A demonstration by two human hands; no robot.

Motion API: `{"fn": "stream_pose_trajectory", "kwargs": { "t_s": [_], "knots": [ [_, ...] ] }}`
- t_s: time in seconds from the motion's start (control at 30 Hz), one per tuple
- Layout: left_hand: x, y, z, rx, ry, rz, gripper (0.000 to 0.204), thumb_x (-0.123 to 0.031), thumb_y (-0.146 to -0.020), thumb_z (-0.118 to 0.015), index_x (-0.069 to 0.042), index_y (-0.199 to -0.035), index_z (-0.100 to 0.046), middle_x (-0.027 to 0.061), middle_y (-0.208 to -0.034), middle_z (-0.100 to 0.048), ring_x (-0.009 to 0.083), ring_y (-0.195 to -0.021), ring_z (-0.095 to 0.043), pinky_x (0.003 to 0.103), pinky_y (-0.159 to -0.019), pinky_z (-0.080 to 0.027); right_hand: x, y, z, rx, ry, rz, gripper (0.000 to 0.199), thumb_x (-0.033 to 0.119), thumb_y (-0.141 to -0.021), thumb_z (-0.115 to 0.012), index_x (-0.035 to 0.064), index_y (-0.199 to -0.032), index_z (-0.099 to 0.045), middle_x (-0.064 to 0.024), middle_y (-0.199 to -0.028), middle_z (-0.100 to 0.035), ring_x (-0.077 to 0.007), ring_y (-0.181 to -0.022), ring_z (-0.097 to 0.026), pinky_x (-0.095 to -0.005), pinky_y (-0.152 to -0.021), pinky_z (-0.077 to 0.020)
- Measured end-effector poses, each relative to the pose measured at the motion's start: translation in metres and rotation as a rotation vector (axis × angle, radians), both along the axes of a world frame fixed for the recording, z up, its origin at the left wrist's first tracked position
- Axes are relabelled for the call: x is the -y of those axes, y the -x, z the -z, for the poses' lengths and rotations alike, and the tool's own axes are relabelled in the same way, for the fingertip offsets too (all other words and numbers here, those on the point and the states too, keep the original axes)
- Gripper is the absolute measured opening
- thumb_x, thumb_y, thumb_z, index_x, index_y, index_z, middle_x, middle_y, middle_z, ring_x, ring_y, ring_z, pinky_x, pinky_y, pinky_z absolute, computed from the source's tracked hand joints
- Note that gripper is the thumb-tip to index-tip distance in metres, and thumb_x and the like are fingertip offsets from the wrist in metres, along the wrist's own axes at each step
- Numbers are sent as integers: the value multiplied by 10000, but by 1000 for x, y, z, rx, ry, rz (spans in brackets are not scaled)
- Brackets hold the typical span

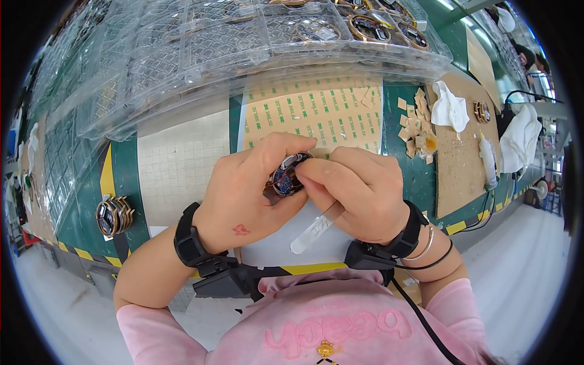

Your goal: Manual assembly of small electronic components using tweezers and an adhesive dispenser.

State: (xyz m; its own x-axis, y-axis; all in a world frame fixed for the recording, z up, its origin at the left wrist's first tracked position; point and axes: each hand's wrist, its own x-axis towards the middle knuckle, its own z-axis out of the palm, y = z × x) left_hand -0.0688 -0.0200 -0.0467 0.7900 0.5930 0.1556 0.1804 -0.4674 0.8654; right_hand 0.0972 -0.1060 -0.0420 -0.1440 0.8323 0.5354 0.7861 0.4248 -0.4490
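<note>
Head view: left hand [243, 194] grasps round device [283, 180] (partly hidden);
Right hand [372, 193]: grasps clear strip [311, 232];
Tan sheet [310, 114]: green lettering

Repeated green lettering [291, 113] on tan sheet [359, 131], pink stitched lettering [337, 331] on pink shirt [243, 350]

Clear plastic compartment trays [225, 45] were heaped along the far side of the green workbench [76, 204], near a pale gridded sheet [182, 173]. Over on the right I saw a crumpled white cloth [449, 108] on a brown board [456, 176], while yellow-and-black hazard tape [313, 268] edged the near side.
</note>
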Motion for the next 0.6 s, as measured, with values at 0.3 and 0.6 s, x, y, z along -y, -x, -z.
{"fn": "stream_pose_trajectory", "kwargs": {
  "t_s": [0.3,0.6],
  "knots": [
    [-3,-4,4,138,-27,40,388,-49,-681,-735,-72,-1047,-608,75,-876,-652,213,-675,-649,281,-598,-511,-3,-8,1,19,0,-134,310,-6,-620,-680,49,-919,-622,-50,-698,-536,-218,-573,-580,-307,-484,-473],
    [-2,-3,3,133,46,69,356,-46,-679,-738,-70,-1014,-621,70,-834,-648,215,-674,-646,273,-599,-504,-5,-11,1,23,-25,-197,352,2,-570,-660,32,-918,-614,-39,-672,-494,-217,-565,-568,-309,-469,-465]
  ]
}}
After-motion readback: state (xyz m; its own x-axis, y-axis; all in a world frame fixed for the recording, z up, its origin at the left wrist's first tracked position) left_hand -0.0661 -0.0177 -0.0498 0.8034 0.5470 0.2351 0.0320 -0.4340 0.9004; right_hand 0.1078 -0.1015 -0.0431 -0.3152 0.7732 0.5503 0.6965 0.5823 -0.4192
